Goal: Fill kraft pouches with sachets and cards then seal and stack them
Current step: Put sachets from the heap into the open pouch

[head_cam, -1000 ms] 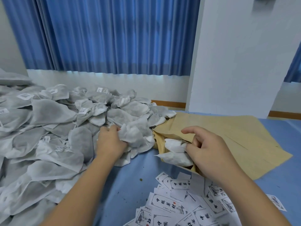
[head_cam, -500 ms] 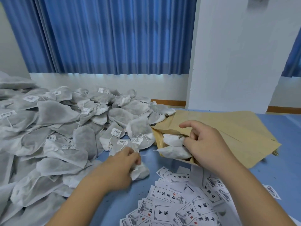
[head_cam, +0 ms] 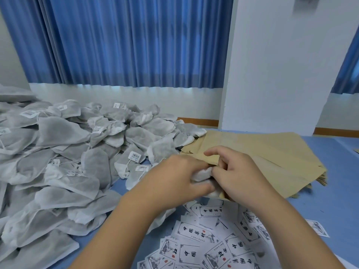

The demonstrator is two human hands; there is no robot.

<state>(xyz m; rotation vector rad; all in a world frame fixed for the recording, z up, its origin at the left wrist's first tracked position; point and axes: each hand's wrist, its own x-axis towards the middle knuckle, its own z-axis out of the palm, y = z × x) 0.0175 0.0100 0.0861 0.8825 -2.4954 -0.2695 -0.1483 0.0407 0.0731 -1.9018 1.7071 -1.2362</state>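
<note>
While right hand pinches pouch, left hand grips sachet (at mouth).

White sachets lie heaped on the left, one sachet sits in the mouth of the top brown pouch of a flat stack on the right, and printed cards are scattered near.

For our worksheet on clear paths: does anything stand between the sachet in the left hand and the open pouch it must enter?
Nothing visible does. The left hand holds the sachet right at the mouth of the pouch, which the right hand holds open. Whether sachets already inside crowd it cannot be seen.
</note>
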